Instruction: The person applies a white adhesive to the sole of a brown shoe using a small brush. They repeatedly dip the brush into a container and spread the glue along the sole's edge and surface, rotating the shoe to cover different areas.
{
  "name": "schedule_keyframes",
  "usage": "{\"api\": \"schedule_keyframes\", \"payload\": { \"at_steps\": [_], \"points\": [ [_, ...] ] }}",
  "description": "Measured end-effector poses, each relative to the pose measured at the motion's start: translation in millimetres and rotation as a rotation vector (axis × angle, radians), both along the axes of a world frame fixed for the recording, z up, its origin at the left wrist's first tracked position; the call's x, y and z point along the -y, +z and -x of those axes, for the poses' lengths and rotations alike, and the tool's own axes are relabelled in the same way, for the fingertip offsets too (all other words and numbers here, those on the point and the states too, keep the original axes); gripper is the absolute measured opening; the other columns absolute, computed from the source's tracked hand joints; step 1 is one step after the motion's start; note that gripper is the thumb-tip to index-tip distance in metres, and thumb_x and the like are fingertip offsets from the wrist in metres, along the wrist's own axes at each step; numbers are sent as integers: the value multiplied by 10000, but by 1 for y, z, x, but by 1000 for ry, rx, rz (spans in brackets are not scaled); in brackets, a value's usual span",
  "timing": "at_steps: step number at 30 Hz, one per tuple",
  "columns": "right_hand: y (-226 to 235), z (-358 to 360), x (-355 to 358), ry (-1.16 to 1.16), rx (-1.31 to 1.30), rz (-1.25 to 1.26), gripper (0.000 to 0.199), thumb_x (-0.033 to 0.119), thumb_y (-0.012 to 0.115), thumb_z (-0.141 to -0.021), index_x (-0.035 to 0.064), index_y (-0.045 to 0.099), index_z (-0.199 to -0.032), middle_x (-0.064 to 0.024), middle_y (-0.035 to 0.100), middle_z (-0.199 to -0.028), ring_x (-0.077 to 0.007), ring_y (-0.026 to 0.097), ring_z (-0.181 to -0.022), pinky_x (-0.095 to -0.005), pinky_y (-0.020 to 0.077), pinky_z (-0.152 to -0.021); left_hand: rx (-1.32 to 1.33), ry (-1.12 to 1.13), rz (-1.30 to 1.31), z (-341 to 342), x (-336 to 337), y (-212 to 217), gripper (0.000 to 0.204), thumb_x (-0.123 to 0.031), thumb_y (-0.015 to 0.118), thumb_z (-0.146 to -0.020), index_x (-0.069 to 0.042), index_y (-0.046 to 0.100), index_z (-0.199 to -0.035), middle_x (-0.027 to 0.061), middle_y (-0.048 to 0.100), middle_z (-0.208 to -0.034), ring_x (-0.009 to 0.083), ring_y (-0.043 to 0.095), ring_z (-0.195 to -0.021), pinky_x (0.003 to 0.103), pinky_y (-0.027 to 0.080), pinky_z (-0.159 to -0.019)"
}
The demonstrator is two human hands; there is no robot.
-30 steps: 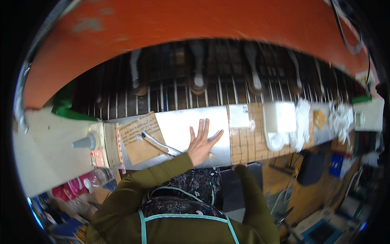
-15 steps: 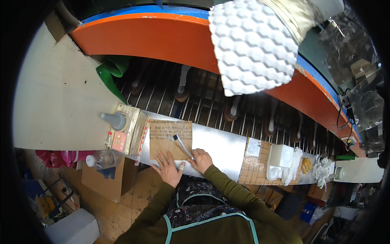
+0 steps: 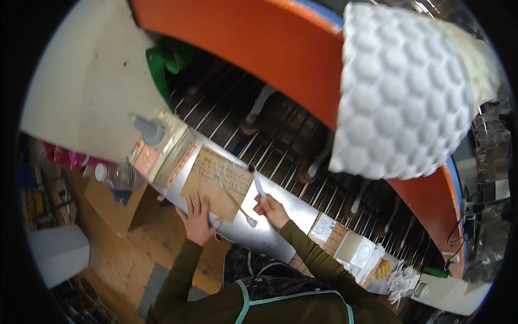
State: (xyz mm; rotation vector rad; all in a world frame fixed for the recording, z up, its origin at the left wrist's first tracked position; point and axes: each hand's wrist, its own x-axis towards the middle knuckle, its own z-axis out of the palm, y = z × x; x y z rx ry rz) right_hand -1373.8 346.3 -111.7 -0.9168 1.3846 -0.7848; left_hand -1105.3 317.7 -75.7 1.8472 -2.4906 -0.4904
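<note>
A brown cardboard sheet (image 3: 204, 177) with print on it lies on the metal shelf. My left hand (image 3: 198, 220) rests on its near edge, fingers spread. Just right of the sheet, my right hand (image 3: 271, 210) is closed around a slim white-handled tool with a black tip (image 3: 258, 184). That tool points away from me, raised over the shelf; its exact kind is unclear. Across the cardboard lies a thin brown stick with a whitish end (image 3: 235, 203), its pale end past the sheet's edge, between my hands.
Left stands a pale box (image 3: 171, 144) with a grey nozzle-like piece (image 3: 148, 129). Metal bars (image 3: 216, 120) run behind the shelf. A white bumpy foam sheet (image 3: 402, 97) hangs at upper right. Farther right are a white container (image 3: 353, 249) and white gloves (image 3: 402, 281).
My right hand has picked up the white-handled tool from the cardboard. The brown stick stays on the sheet. The whole view has tilted, and the foam looks larger.
</note>
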Motion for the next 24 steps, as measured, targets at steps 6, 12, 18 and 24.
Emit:
{"api": "schedule_keyframes", "payload": {
  "at_steps": [6, 12, 18, 24],
  "points": [
    [39, -10, 25, 94, -459, 277, 289, 315, 387, -1011, 89, 543, -1104, -189, 566, -698, -368, 616, -696, -390, 473, -651, -79, 104, 12, 8, -9, 4, 970, -661, 699, -642, -67, 437, -1362, 179, 159, -1553, 443, 94, -1422, 789, 57, -974],
    [37, 18, 28, -385, -516, 441, 260, 261, 396, -1009, 32, 518, -984, -197, 586, -699, -361, 611, -679, -410, 457, -607, -84, 206, 121, 28, -17, -6, 1094, -722, 718, -553, -32, 431, -1353, 180, 147, -1557, 473, 58, -1416, 799, 13, -961],
    [25, 102, 28, -633, -919, 444, 428, 415, 487, -945, 2, 571, -873, -227, 646, -784, -379, 647, -763, -460, 483, -692, -62, 208, 165, -6, -5, -13, 1077, -705, 668, -625, -55, 358, -1426, 192, 186, -1545, 437, 112, -1421, 805, 12, -958],
    [39, -58, 0, 188, -860, 538, 419, 414, 653, -842, 19, 524, -890, -199, 653, -773, -369, 651, -705, -428, 514, -660, -95, 120, 170, -5, -9, -15, 931, -657, 655, -668, -215, 385, -1442, 179, 222, -1539, 349, 149, -1437, 769, 49, -1006]
  ]
}}
